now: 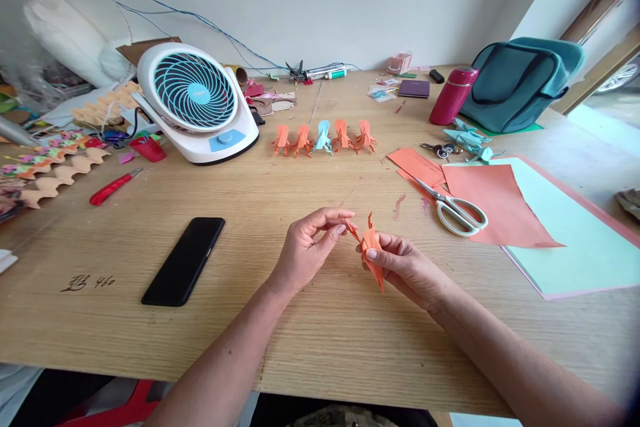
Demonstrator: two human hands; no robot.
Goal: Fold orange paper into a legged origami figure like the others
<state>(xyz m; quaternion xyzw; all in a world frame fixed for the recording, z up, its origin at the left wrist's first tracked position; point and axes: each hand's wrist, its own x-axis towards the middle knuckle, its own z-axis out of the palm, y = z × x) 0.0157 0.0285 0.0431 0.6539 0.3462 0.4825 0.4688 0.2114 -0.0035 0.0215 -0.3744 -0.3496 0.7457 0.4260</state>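
An orange folded paper figure (373,253) is held over the middle of the table, its thin folded points sticking up and its body tapering downward. My right hand (405,263) grips the body, thumb across its front. With thumb and fingers closed, my left hand (315,240) pinches one narrow point on the figure's left side. Behind my hands stands a row of finished-looking paper figures: several orange ones (341,135) and one light blue (323,136). Scissors (455,210) with pale handles lie to the right, on orange paper sheets (500,203).
A black phone (184,261) and a red knife (116,187) lie left, near a white fan (197,103). At right are light green sheets (575,240), keys (441,149), blue folded figures (470,139), a pink bottle (454,95) and a teal bag (520,83).
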